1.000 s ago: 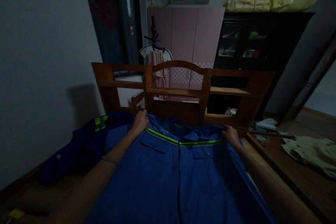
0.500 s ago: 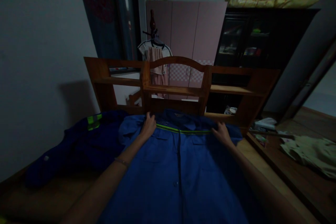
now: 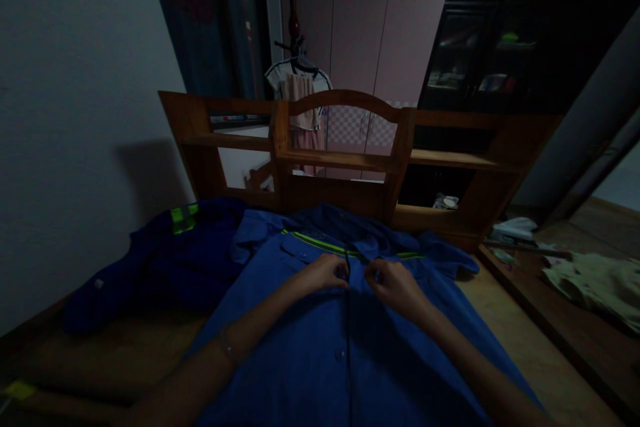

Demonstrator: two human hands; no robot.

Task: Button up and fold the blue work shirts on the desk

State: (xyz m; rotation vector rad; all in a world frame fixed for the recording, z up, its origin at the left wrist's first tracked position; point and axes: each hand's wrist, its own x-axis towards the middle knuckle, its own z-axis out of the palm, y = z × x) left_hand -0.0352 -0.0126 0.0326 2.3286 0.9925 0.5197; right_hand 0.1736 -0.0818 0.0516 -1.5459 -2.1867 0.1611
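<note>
A blue short-sleeved work shirt (image 3: 300, 327) is spread front side up, its collar at the far end and a yellow-green stripe (image 3: 320, 242) across the chest. My left hand (image 3: 325, 272) is over the shirt's front just left of the button placket, with fingers curved and a gap between thumb and fingertips. On the other side of the placket, my right hand (image 3: 393, 280) is likewise curled, thumb and fingers slightly apart. Whether the fingertips touch the cloth is hard to see in the dim light. A button (image 3: 340, 354) shows below the hands.
A darker blue garment (image 3: 175, 267) with a reflective yellow-green patch lies crumpled to the left. Beyond the shirt stands a wooden shelved headboard (image 3: 340, 160). Pale cloth (image 3: 595, 283) and a tissue pack (image 3: 515, 230) lie to the right.
Both hands have let go of the shirt near its shoulders and come inward and nearer, to the middle of its front. The view has tilted down slightly.
</note>
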